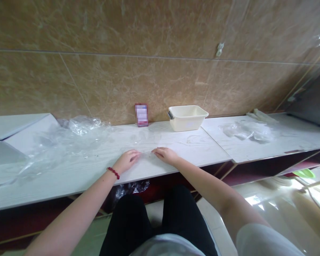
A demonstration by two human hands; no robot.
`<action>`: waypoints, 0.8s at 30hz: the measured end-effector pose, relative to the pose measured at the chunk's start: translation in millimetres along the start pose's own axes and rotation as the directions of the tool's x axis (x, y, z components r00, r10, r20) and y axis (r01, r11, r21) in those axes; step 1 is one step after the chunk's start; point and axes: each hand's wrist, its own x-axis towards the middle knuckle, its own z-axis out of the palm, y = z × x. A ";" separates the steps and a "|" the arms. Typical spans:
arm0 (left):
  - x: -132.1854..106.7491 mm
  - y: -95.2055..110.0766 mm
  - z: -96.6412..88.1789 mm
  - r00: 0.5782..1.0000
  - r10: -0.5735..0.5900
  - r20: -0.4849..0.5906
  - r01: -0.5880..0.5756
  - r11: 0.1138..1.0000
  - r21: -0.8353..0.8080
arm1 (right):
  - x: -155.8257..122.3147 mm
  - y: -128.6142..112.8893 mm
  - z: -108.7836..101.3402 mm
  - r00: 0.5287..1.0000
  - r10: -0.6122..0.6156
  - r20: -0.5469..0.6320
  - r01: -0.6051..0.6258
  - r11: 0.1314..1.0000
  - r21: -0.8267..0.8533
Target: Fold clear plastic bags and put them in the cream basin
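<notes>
A marble-look tile wall [149, 78] rises behind a long white wood-grain counter [192, 151]. A cream plastic tub [188, 118] and a small upright box [141, 115], its label blurred, stand at the back of the counter, near the wall. A crumpled plastic bag [246, 130] lies on the right section, while clear plastic film [69, 142] spreads across the left section and reaches the person's hands. The left hand [126, 160], wearing a red beaded bracelet [113, 173], and the right hand [166, 155] sit low on the counter, palms down, with their fingertips [138, 155] facing each other across a narrow gap. A thin stretch of film lies in that gap, touching both hands; whether either hand pinches it, one cannot tell.
</notes>
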 end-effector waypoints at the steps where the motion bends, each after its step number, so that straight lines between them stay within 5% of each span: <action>1: -2.5 2.1 0.0 1.000 0.006 0.010 -0.006 1.000 -0.004 | -2.1 -1.1 -1.2 1.000 -0.021 0.010 0.021 1.000 -0.001; 8: -11.6 12.8 -5.8 0.998 0.017 0.066 -0.015 0.999 -0.034 | -12.6 -7.5 -7.1 0.996 -0.054 0.065 0.059 0.995 -0.078; 15: -23.2 19.4 -31.3 0.973 0.021 0.228 -0.046 0.994 0.104 | -23.9 -18.2 -28.3 0.976 -0.003 0.217 0.026 0.994 -0.107; 19: -11.3 16.2 -35.9 0.994 0.009 0.107 -0.015 0.998 0.060 | -8.4 -10.2 -29.7 0.992 0.074 0.104 -0.066 0.995 -0.074; 24: 31.5 17.6 -6.0 0.999 -0.024 0.021 0.021 0.991 0.129 | 44.1 7.6 5.5 0.989 0.143 0.035 -0.141 0.987 -0.073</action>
